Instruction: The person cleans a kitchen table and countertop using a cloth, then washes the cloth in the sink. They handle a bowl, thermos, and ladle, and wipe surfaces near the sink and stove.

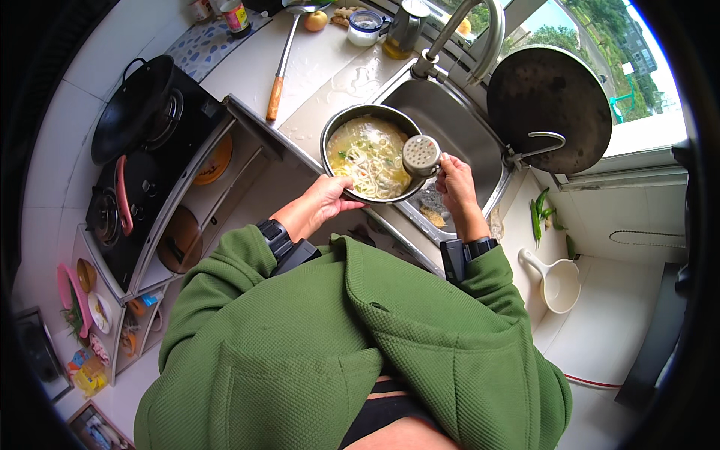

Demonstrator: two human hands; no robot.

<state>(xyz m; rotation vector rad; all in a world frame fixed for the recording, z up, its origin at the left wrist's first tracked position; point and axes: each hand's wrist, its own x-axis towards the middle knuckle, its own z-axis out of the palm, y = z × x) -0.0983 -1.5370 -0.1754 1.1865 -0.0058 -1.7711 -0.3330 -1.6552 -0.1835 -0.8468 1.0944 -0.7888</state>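
My left hand grips the near left rim of a round metal pot, thumb on top and fingers below. Noodles in a pale broth, with bits of green, fill much of the pot. In my right hand is a perforated round metal utensil, its holed face turned up. It lies over the pot's right rim; whether it touches the rim I cannot tell. Part of the pot overlaps the steel sink. A grey scrubber and a tan sponge-like piece lie in the sink.
A curved faucet rises behind the sink. To the right stand a big dark wok, green chillies and a white dipper. A wooden-handled turner lies left of the pot. Farther left is a gas stove with a black pan.
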